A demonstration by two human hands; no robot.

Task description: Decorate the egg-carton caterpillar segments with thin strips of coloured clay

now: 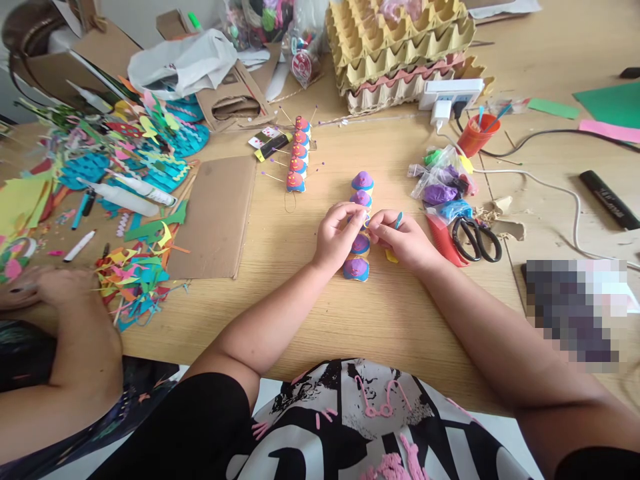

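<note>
— Please, what is standing at one o'clock from the middle of the view?
— A stack of egg trays point(400, 57). Toward two o'clock there is a white power strip point(453, 90) and, farther out, a green sheet point(613, 107).
— And at three?
— A thick black marker point(609, 199).
— At nine?
— A flat cardboard sheet point(215, 217), then colourful paper scraps point(143, 273). Between ten and eleven lies a white plastic bag point(185, 63).

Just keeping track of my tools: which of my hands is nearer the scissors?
Right. The right hand is to the left of the scissors, not touching them; the left hand is farther left, at the painted row of cups.
</note>
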